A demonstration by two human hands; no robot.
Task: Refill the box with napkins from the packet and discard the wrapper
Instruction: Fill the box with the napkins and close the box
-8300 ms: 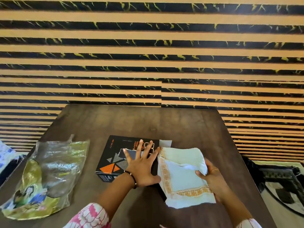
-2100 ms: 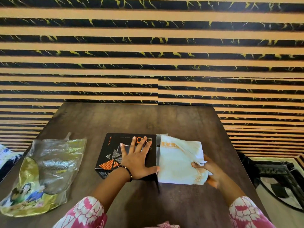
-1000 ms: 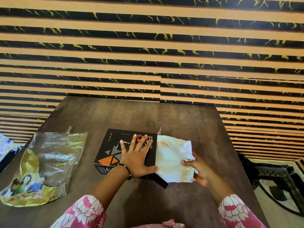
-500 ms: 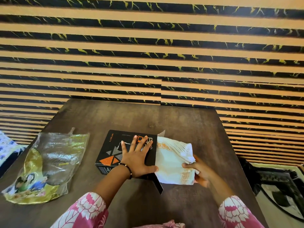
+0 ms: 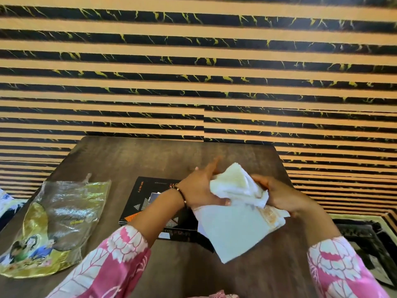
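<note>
A black box (image 5: 148, 203) with orange and grey triangles lies flat on the dark wooden table (image 5: 150, 158). Above its right end I hold a crumpled stack of white napkins (image 5: 234, 220) with gold borders, lifted off the table. My left hand (image 5: 199, 188) grips the stack's left side, thumb on top. My right hand (image 5: 279, 194) clutches its right side. The box's right end is hidden behind the napkins and my left wrist. The empty clear and yellow wrapper (image 5: 53, 224) lies flat at the table's left.
A wall of orange and black marbled stripes (image 5: 193, 82) rises behind the table's far edge. A dark patterned object (image 5: 365, 244) sits on the floor to the right. Patterned cloth (image 5: 6, 201) shows at the far left.
My left hand has left the box top and taken hold of the napkins. Both hands have raised the stack off the table, and it is more crumpled.
</note>
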